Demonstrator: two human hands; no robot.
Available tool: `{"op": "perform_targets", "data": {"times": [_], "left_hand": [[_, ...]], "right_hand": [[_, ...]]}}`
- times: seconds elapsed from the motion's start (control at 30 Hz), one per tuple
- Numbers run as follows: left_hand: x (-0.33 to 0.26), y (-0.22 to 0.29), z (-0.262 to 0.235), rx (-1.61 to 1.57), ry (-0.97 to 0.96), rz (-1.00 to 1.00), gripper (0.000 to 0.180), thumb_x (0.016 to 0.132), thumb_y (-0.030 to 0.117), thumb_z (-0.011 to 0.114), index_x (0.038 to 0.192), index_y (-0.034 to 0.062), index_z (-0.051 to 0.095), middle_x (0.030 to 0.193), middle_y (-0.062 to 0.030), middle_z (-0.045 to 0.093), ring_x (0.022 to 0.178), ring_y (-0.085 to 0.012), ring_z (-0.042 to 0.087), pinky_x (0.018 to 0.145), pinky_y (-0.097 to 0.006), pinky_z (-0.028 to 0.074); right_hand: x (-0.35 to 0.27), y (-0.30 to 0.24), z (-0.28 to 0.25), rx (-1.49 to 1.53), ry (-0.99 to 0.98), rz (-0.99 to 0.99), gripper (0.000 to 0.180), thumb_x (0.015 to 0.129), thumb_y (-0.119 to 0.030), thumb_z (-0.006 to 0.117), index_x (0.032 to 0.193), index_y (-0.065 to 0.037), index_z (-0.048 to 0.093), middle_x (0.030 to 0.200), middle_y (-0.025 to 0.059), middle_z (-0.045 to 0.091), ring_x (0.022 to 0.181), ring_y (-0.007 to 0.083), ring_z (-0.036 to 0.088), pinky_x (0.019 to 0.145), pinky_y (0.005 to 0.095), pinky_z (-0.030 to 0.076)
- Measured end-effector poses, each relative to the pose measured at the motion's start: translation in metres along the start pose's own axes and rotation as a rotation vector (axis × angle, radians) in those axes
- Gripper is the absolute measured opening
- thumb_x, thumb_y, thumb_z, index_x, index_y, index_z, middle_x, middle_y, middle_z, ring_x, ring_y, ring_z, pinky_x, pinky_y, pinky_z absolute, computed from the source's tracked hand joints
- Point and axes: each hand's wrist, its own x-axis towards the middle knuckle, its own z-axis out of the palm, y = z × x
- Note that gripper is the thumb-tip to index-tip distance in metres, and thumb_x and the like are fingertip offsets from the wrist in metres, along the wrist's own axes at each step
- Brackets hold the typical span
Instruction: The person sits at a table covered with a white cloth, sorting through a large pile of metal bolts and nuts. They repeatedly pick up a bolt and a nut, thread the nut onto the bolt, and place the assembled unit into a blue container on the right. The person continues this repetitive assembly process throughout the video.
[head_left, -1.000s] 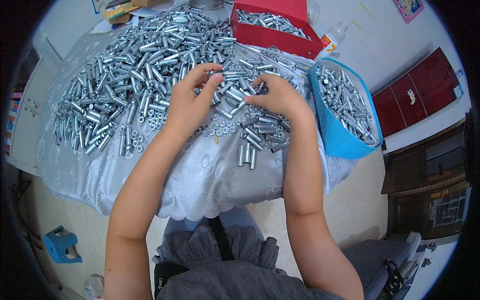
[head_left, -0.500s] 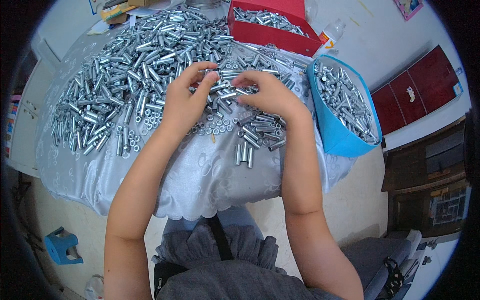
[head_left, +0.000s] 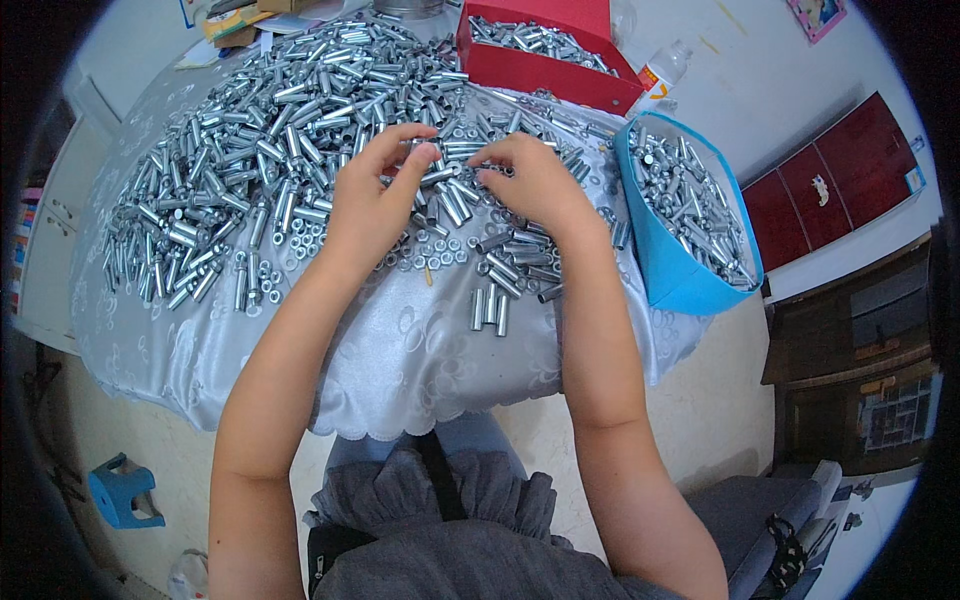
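My left hand (head_left: 378, 180) is over the middle of a heap of silvery metal sleeve bolts (head_left: 290, 120), its thumb and forefinger curled toward each other. Whatever sits between those fingertips blends into the metal behind it. Across a small gap, my right hand (head_left: 535, 182) has bent fingers, thumb and forefinger apart, just above bolts and sleeves. Loose hex nuts (head_left: 437, 250) lie below and between the hands. Nearer me, a few short metal sleeves (head_left: 490, 308) rest on the pale patterned tablecloth (head_left: 400, 350).
Behind the heap stands a red box (head_left: 550, 75) with more metal parts inside. A blue bin (head_left: 690, 270) filled with bolts is at the table's right edge, near a plastic bottle (head_left: 665, 70). Papers and cartons (head_left: 235, 30) lie at the far left. A blue stool (head_left: 125, 490) stands on the floor.
My right hand has shifted slightly up and away from me, its thumb rising closer to the forefinger. Bolts below it show more plainly. My left hand stays nearly still.
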Motion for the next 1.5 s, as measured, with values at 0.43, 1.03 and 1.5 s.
{"op": "perform_targets", "data": {"times": [0.43,1.03,1.5], "left_hand": [[0.005,-0.008,-0.002,-0.233,0.03,-0.212,0.025,0.092,0.022,0.053,0.11,0.0048,0.055,0.092,-0.0095,0.067,0.084,-0.0091,0.061,0.07,-0.02,0.042],[0.009,-0.016,-0.01,-0.59,0.147,-0.53,0.025,0.09,0.028,0.056,0.103,0.0067,0.054,0.085,-0.0002,0.058,0.075,-0.0093,0.056,0.07,-0.024,0.046],[0.01,-0.014,-0.013,-0.758,0.153,-0.504,0.02,0.093,0.026,0.05,0.091,0.0052,0.051,0.099,-0.0119,0.063,0.084,-0.0144,0.061,0.073,-0.027,0.051]], "right_hand": [[0.004,-0.014,-0.001,0.118,0.041,0.131,0.016,0.078,-0.015,0.06,0.084,-0.002,0.066,0.081,0.0147,0.065,0.079,0.0271,0.063,0.073,0.0356,0.049],[0.006,-0.051,0.021,0.48,0.172,-0.359,0.018,0.077,-0.004,0.063,0.094,0.0,0.059,0.082,0.0123,0.061,0.072,0.0247,0.06,0.067,0.0312,0.048],[0.003,-0.057,0.022,0.224,0.327,-0.439,0.012,0.075,-0.009,0.066,0.084,-0.002,0.062,0.079,0.0107,0.062,0.072,0.0266,0.06,0.065,0.0332,0.048]]}}
